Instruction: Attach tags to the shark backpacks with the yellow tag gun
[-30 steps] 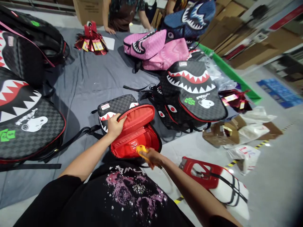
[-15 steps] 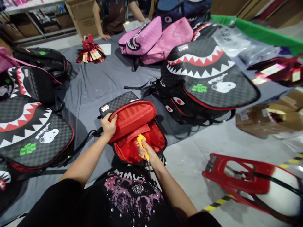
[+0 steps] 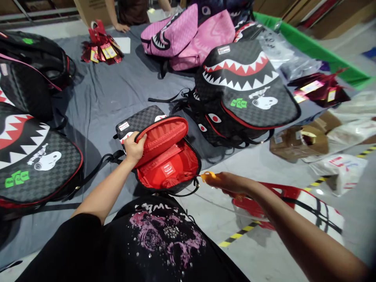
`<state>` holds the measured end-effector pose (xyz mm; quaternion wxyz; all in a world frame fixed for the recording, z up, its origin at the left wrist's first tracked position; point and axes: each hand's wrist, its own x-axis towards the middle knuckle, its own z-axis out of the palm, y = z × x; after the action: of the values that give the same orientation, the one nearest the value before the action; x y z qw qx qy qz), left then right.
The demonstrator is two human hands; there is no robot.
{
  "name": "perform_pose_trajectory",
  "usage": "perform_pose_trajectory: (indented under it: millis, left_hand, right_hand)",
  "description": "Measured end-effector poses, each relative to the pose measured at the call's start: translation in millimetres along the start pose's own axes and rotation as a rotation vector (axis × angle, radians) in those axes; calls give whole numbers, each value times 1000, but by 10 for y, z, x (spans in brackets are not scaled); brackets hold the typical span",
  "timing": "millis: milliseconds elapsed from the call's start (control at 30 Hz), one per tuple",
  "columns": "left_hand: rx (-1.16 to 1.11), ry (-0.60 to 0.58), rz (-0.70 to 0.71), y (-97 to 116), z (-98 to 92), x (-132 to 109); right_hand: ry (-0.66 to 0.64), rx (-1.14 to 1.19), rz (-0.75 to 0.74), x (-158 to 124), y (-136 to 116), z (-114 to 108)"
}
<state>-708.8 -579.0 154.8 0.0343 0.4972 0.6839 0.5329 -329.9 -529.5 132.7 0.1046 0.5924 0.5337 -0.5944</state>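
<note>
An open checkered backpack (image 3: 138,122) with a shark-mouth print lies in front of me on the grey cloth (image 3: 111,94), its red lining (image 3: 173,166) showing. My left hand (image 3: 133,148) grips the raised red-lined flap and holds it open. My right hand (image 3: 227,181) is closed around a small yellow-orange tool (image 3: 209,178), held just right of the bag's rim, outside the opening. A thin clear line trails from that hand toward my body.
Shark-print backpacks lie at left (image 3: 35,156) and right (image 3: 243,94), pink ones (image 3: 188,37) at the back. Red tags (image 3: 101,49) lie by another person's hand (image 3: 121,27). A red stool (image 3: 282,196), a cardboard box (image 3: 299,141) and plastic bags (image 3: 340,172) sit on the floor at right.
My right hand has pulled the yellow-orange tool out of the bag's red interior and moved it right, past the rim. My left hand keeps holding the flap up.
</note>
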Motion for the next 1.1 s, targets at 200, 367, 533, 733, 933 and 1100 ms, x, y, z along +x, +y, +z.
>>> perform_pose_trajectory:
  millis: [200,367,533,733,933,1100]
  left_hand:
    - [12,-40,9,39,-26,-78]
    - [3,-130,42,113,-54,-216]
    - [-2,-251,92,203,-113,-415]
    - [77,-692,131,284,-332,-922]
    - [-153,-666,-296,-404,-575,-1320]
    - [-272,-191,-953,-799,-415,-1298]
  right_hand:
    - [-141,339,-142,72,156,118]
    - [-194,585,-207,408,121,443]
    - [-216,406,-278,442,170,537]
    - [-87,253,-166,163,615,318]
    - [-56,547,-20,-62,1263,178]
    - [204,746,-34,440,1164,199]
